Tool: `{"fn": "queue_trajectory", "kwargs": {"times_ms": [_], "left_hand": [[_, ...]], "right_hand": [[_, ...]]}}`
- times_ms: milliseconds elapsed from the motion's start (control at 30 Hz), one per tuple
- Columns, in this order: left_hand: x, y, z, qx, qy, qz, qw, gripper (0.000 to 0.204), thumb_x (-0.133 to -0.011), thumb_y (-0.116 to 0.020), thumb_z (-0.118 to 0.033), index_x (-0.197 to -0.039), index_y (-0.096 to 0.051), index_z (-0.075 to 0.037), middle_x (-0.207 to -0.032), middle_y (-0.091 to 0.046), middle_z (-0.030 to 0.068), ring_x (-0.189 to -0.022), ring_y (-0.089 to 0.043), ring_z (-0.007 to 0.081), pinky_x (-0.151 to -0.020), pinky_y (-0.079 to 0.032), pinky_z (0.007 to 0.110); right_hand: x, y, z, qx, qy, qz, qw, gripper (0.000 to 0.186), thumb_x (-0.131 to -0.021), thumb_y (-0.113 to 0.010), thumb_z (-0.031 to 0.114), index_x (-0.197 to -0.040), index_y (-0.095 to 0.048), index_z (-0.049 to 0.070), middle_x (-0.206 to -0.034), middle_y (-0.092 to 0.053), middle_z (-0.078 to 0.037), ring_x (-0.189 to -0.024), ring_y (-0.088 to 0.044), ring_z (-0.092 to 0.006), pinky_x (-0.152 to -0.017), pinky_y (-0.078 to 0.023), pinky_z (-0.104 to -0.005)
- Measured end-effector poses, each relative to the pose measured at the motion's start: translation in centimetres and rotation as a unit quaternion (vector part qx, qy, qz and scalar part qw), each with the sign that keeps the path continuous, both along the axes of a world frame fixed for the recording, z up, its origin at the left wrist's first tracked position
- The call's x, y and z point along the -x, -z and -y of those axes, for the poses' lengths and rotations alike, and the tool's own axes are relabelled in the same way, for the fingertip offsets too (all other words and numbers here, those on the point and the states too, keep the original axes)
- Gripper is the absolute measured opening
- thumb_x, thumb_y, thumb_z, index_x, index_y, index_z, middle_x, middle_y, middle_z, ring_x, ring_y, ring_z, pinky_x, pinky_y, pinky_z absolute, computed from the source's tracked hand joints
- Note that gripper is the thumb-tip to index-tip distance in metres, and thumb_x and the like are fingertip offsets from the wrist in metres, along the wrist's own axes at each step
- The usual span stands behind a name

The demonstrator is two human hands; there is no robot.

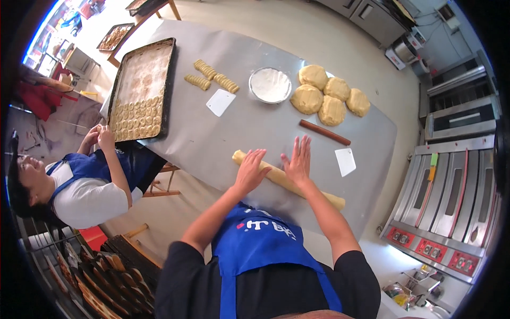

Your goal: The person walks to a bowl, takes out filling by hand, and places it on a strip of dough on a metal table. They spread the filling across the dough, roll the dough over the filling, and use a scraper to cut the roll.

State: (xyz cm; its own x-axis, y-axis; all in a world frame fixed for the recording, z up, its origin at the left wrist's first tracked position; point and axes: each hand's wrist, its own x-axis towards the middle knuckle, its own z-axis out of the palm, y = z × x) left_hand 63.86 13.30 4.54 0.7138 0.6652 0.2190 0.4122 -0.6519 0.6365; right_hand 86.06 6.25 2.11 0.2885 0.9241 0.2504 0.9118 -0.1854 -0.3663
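Observation:
A long roll of pale yellow dough (284,179) lies slantwise on the grey table near its front edge. My left hand (252,171) rests flat on the roll toward its left end, fingers stretched out. Beside it my right hand (298,160) is spread, its palm at the middle of the roll and its fingers pointing away from me. Neither hand grips anything. Beyond the right hand lies a brown rolling pin (324,132), and a white dough scraper (345,162) is to the right of it.
Farther back are several dough mounds (333,109), a bowl of flour (270,85), another white scraper (220,102) and sliced dough pieces (227,82). A co-worker (87,181) sits at the left beside a large baking tray (171,80) partly filled with dough pieces. Ovens (446,196) stand right.

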Motion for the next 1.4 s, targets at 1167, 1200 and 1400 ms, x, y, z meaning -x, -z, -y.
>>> {"fn": "queue_trajectory", "kwargs": {"times_ms": [1167,1200,1400], "left_hand": [[10.9,-3.1,-7.8,0.296,-0.266,0.253,0.882,0.042,-0.108,-0.068,-0.024,-0.144,-0.061,-0.004,-0.138,-0.069,0.0145,-0.127,-0.066,0.023,-0.108,-0.051,0.035],[9.1,-2.3,-7.9,0.379,-0.236,0.382,0.809,0.053,-0.11,-0.065,-0.026,-0.156,-0.052,-0.004,-0.154,-0.06,0.0152,-0.143,-0.056,0.0224,-0.119,-0.044,0.035],[-7.3,-2.2,-6.2,0.513,-0.16,0.323,0.779,0.076,-0.115,-0.052,-0.046,-0.172,-0.023,-0.006,-0.178,-0.024,0.0126,-0.163,-0.023,0.0245,-0.132,-0.022,0.038]], "right_hand": [[-6.9,0.6,-29.9,-0.113,-0.001,-0.435,0.893,0.081,-0.114,-0.035,0.059,-0.17,-0.023,0.001,-0.177,-0.019,-0.025,-0.165,-0.012,-0.0411,-0.134,-0.01,-0.0479],[-5.9,-0.6,-27.7,-0.139,-0.027,-0.575,0.806,0.082,-0.115,-0.032,0.059,-0.169,-0.025,-0.002,-0.177,-0.022,-0.024,-0.165,-0.015,-0.0367,-0.134,-0.011,-0.0457],[-0.4,-6.3,-8.7,-0.108,-0.034,-0.771,0.626,0.086,-0.114,-0.021,0.063,-0.168,-0.024,-0.004,-0.178,-0.02,-0.02,-0.166,-0.018,-0.031,-0.135,-0.011,-0.0456]]}}
